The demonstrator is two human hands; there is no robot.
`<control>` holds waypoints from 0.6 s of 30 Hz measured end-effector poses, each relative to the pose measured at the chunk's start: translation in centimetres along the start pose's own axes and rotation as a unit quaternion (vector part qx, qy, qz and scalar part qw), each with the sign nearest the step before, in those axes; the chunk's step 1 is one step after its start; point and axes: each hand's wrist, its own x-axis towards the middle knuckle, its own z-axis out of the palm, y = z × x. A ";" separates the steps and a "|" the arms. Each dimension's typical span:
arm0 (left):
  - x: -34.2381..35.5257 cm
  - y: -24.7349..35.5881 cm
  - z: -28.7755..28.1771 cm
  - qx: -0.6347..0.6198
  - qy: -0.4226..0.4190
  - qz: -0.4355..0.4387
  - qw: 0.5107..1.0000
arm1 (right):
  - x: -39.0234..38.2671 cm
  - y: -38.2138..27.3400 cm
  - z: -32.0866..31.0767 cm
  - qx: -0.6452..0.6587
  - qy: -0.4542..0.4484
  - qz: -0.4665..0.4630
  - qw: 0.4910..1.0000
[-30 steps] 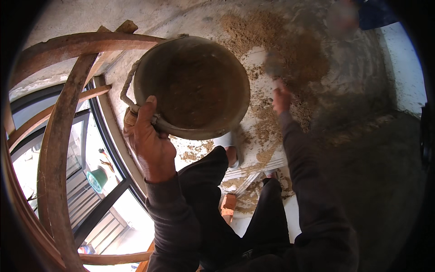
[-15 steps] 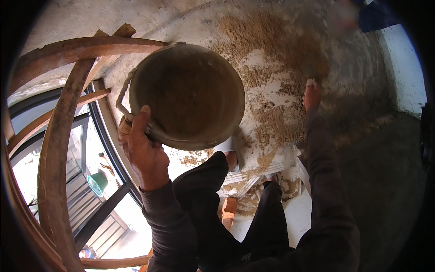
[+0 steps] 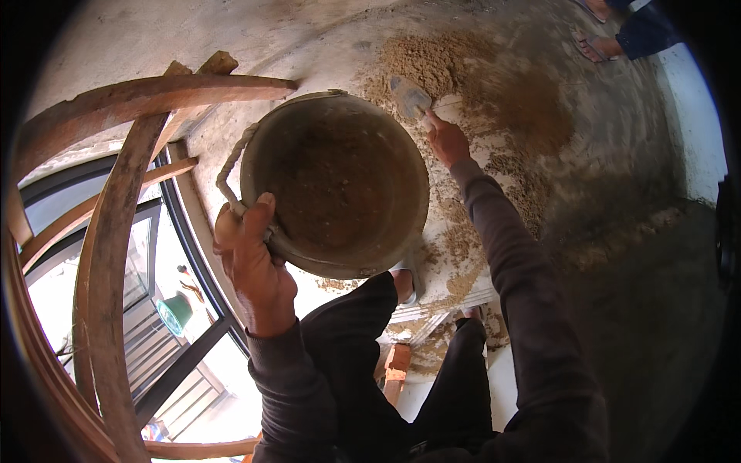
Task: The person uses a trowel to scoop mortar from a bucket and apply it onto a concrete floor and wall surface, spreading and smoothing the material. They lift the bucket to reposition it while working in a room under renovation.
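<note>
My left hand (image 3: pixel 261 266) grips the near-left rim of a dark round bucket (image 3: pixel 340 185), thumb over the edge and fingers below. The bucket tilts toward me, so its inside shows, coated with brownish residue. A rope-wrapped handle (image 3: pixel 230 166) hangs along its left side. To the right of the bucket, my right hand (image 3: pixel 449 140) is closed round the handle of a small trowel (image 3: pixel 409 96). The trowel's grey blade lies at the left edge of a heap of brown, sand-like mortar (image 3: pixel 444 60), over a pale surface smeared with the same material.
Wooden beams (image 3: pixel 108 255) cross the left side, before a dark window frame (image 3: pixel 197 332). Through it a green bucket (image 3: pixel 174 314) shows far below. Another person's sandalled foot (image 3: pixel 596 46) stands at the far right. An orange brick (image 3: pixel 397 361) sits between my legs.
My right hand has swung left with the trowel, toward the bucket. The bucket has shifted slightly right and nearer. At the far right, the other person's feet have come into clearer view.
</note>
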 end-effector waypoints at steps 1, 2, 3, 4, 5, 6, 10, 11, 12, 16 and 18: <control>0.2 0.0 -0.1 0.005 -0.022 0.000 1.000 | -0.8 0.2 -0.6 -0.006 0.002 0.006 1.000; 0.2 0.0 0.1 0.015 -0.022 -0.005 1.000 | -1.3 0.2 -1.1 -0.011 0.003 0.012 1.000; 0.2 0.2 0.7 0.019 -0.028 -0.009 0.999 | -1.3 3.7 -2.0 -0.123 0.048 -0.067 0.989; 0.0 0.3 0.6 0.031 -0.016 -0.010 0.999 | -1.7 3.8 -3.5 -0.064 -0.006 0.009 0.998; -0.3 0.4 0.8 0.016 -0.010 0.005 1.000 | -3.1 3.0 -5.7 -0.027 -0.033 0.078 0.996; -0.3 0.4 2.2 -0.013 -0.027 0.013 0.999 | -1.8 9.1 -6.4 -0.028 0.048 0.071 0.996; -0.2 0.3 1.9 -0.011 -0.070 0.011 0.997 | -1.2 23.1 -8.5 -0.173 0.270 0.083 0.944; -0.6 0.7 1.4 0.010 -0.050 0.015 0.999 | -1.7 20.4 -10.0 -0.115 0.191 0.150 0.963; -0.8 1.1 1.7 0.014 -0.049 0.011 0.999 | -2.2 20.5 -11.3 -0.057 0.178 0.191 0.964; -0.9 0.9 2.0 0.051 -0.068 0.030 0.996 | -4.4 21.8 -12.4 0.192 0.293 0.248 0.903; -0.8 1.0 2.2 0.038 -0.077 0.030 0.996 | -6.7 19.9 -8.8 0.275 0.316 0.244 0.874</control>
